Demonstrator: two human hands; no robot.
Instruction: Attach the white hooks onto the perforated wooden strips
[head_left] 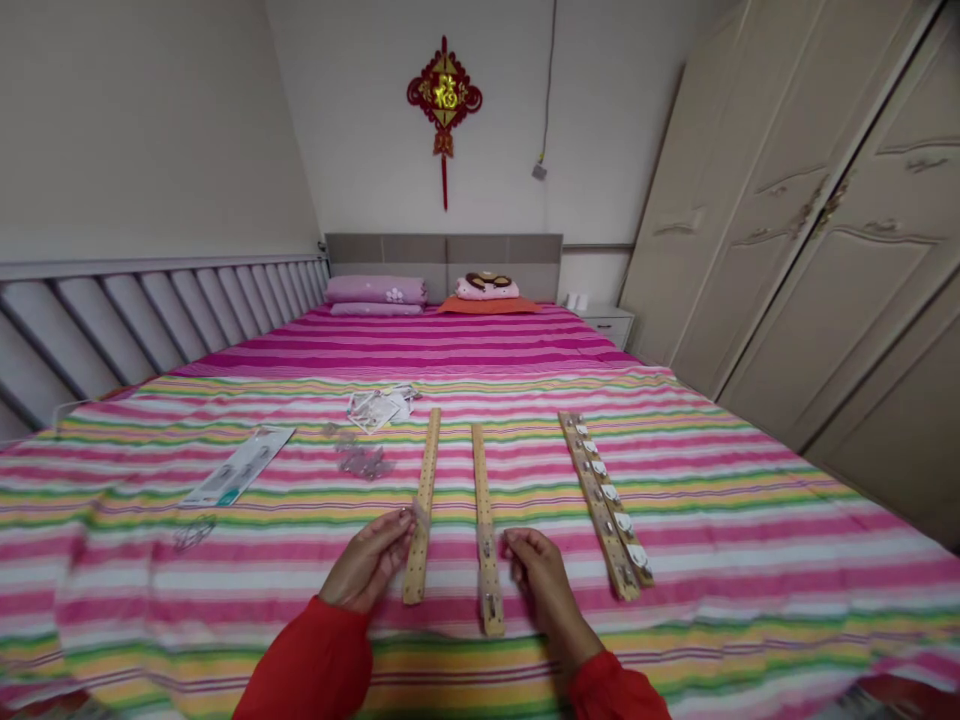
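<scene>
The left hand (367,562) pinches its fingers (401,522) narrowly on a small clear piece (418,515) just left of a wooden strip (418,560), while the right hand (544,590), fingers curled (any hold unclear), sits just right of a second wooden strip (489,590), both strips running near to far on the striped bedsheet (712,570).

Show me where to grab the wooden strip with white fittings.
Take the wooden strip by its near end, probably from above with the right hand: it lies flat on the bedspread, that end sits closest, and its left edge lacks white fittings.
</scene>
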